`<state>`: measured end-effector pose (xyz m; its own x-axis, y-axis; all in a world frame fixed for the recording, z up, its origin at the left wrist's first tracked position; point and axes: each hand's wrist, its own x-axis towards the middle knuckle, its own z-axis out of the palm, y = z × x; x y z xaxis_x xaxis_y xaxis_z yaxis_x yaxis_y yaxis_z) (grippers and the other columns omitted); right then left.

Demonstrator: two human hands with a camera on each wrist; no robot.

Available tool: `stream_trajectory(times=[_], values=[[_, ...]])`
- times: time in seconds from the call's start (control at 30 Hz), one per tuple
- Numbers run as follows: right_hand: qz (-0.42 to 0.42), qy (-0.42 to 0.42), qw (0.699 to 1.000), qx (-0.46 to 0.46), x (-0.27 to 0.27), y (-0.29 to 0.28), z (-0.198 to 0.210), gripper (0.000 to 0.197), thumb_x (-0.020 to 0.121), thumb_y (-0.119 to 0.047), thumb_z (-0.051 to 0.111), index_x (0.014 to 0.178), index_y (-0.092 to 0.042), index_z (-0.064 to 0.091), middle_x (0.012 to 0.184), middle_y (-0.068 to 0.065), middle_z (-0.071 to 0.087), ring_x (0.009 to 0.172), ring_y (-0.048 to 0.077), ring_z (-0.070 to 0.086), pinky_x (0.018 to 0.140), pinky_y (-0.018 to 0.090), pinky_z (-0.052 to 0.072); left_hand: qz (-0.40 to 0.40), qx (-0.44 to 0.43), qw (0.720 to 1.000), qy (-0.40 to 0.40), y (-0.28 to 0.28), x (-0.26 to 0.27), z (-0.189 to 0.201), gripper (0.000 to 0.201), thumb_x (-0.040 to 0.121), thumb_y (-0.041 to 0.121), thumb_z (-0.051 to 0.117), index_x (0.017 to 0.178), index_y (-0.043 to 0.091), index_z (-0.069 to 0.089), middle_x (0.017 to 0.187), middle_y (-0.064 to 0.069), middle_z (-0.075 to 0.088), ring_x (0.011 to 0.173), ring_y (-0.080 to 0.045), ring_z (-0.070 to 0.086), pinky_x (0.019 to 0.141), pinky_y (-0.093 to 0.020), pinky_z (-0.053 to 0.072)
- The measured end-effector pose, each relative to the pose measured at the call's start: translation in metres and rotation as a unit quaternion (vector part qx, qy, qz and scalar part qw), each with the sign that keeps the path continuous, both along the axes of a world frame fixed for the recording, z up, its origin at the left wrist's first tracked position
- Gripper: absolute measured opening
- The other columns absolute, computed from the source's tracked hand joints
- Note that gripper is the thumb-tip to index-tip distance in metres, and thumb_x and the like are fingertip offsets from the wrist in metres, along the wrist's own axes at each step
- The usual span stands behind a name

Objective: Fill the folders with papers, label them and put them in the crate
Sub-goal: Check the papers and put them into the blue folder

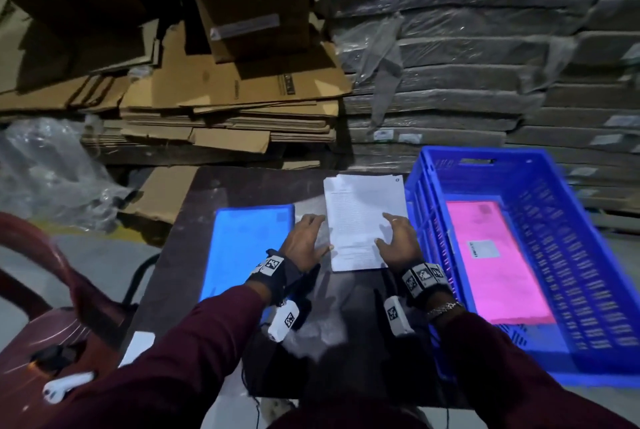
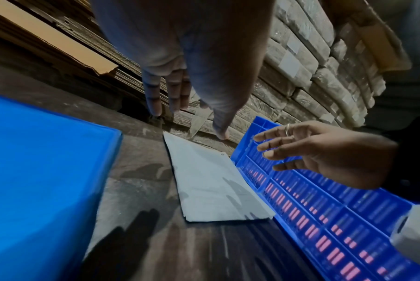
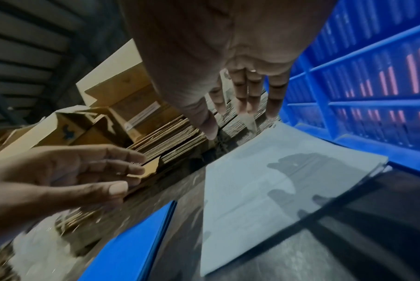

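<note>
Neither grip holds anything: the left hand (image 1: 306,238) and right hand (image 1: 398,241) hover open, flanking the paper stack (image 1: 363,220) on the desk (image 1: 207,193). Best to pinch both long edges, square the sheets, then lift. One stack, one blue folder (image 1: 242,248) left, one pink folder (image 1: 498,262) inside one crate (image 1: 588,290).

desk (image 1: 221,193): middle of the frame, low down, with the things on it.
folder (image 1: 242,248): flat on the desk, left of the papers.
papers (image 1: 363,217): on the desk, between the folder and the crate, touching neither hand from the wrist views.
crate (image 1: 433,207): right side of the frame, just beside the papers.
second folder (image 1: 498,262): lying flat inside the crate.
boxes (image 1: 225,89): upper left, behind the desk.
wrapped stacks (image 1: 467,82): upper right, behind the crate.
chair (image 1: 52,324): lower left, beside the desk.
</note>
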<state>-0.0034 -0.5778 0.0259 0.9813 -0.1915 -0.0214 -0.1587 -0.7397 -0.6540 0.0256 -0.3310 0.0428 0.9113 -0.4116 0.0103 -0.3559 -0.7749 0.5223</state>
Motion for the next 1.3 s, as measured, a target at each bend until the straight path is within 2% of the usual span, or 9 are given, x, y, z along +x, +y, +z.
stream_trajectory(times=[0.3,0.47,0.67,0.77,0.93,1.03,1.1,1.2,1.3], values=[[-0.1,0.106,0.987,0.066,0.052,-0.023,-0.024,0.065,0.079,-0.008,0.063,0.142,-0.005,0.045,0.146,0.016,0.043,0.132,0.033,0.047,0.11,0.045,0.038,0.111,-0.001,0.986,0.125,-0.063,0.031,-0.029,0.072,0.085,0.037,0.072,0.142,0.009,0.038,0.141,-0.016,0.043,0.13,-0.032,0.043,0.107,-0.038,0.037],[-0.087,0.221,0.971,0.01,0.063,-0.026,-0.053,0.075,0.08,-0.021,0.059,0.149,-0.007,0.034,0.16,0.017,0.016,0.148,0.031,0.016,0.12,0.037,0.019,0.15,0.003,0.971,0.186,-0.078,0.054,-0.056,0.071,0.082,0.036,0.075,0.137,0.005,0.043,0.139,-0.015,0.048,0.128,-0.029,0.044,0.104,-0.036,0.038],[-0.057,0.205,0.977,0.002,0.057,-0.027,-0.071,0.075,0.079,-0.007,0.063,0.147,-0.003,0.03,0.16,0.014,0.017,0.15,0.03,0.007,0.122,0.04,0.016,0.18,-0.029,0.954,0.24,-0.092,0.058,-0.067,0.066,0.079,0.025,0.078,0.133,0.007,0.047,0.139,-0.009,0.046,0.126,-0.023,0.047,0.099,-0.024,0.038],[-0.07,0.165,0.983,0.05,0.055,-0.028,-0.065,0.079,0.079,0.001,0.056,0.152,-0.005,0.025,0.162,0.012,0.018,0.15,0.026,0.015,0.121,0.037,0.018,0.218,-0.11,0.937,0.251,-0.092,0.058,-0.065,0.059,0.08,0.01,0.076,0.132,0.009,0.049,0.137,-0.007,0.049,0.118,-0.017,0.054,0.082,-0.015,0.04],[-0.129,0.15,0.973,0.12,0.054,-0.026,-0.058,0.062,0.078,0.001,0.054,0.138,-0.001,0.044,0.139,0.02,0.047,0.13,0.034,0.047,0.108,0.042,0.041,0.248,-0.173,0.929,0.211,-0.083,0.065,-0.061,0.041,0.083,-0.002,0.065,0.118,0.017,0.053,0.126,-0.006,0.056,0.1,-0.018,0.062,0.073,-0.025,0.053],[-0.151,0.121,0.966,0.174,0.053,-0.021,-0.051,0.062,0.078,0.009,0.051,0.138,-0.007,0.048,0.136,0.014,0.049,0.127,0.028,0.049,0.107,0.034,0.041,0.255,-0.18,0.932,0.186,-0.074,0.066,-0.06,0.044,0.081,-0.002,0.066,0.114,0.023,0.052,0.123,-0.004,0.058,0.106,-0.022,0.061,0.081,-0.031,0.057],[-0.147,0.105,0.965,0.19,0.051,-0.017,-0.045,0.061,0.077,0.011,0.047,0.133,-0.012,0.054,0.126,0.011,0.053,0.118,0.025,0.053,0.097,0.028,0.044,0.24,-0.184,0.935,0.187,-0.068,0.064,-0.058,0.045,0.081,-0.006,0.062,0.116,0.021,0.053,0.122,-0.002,0.059,0.104,-0.022,0.059,0.088,-0.033,0.053],[-0.111,0.089,0.971,0.193,0.048,-0.013,-0.039,0.063,0.071,0.016,0.039,0.12,-0.017,0.063,0.117,0.008,0.057,0.108,0.026,0.057,0.083,0.022,0.043,0.164,-0.181,0.949,0.2,-0.062,0.056,-0.054,0.05,0.081,-0.013,0.054,0.115,0.025,0.057,0.12,0.002,0.058,0.11,-0.025,0.059,0.082,-0.023,0.049],[-0.086,0.054,0.974,0.203,0.045,-0.013,-0.031,0.074,0.066,0.016,0.036,0.125,-0.019,0.064,0.119,0.009,0.06,0.103,0.019,0.059,0.084,0.018,0.042,0.162,-0.205,0.944,0.202,-0.051,0.046,-0.043,0.063,0.082,-0.016,0.052,0.129,0.026,0.051,0.128,0.004,0.053,0.117,-0.02,0.054,0.08,-0.013,0.046]])
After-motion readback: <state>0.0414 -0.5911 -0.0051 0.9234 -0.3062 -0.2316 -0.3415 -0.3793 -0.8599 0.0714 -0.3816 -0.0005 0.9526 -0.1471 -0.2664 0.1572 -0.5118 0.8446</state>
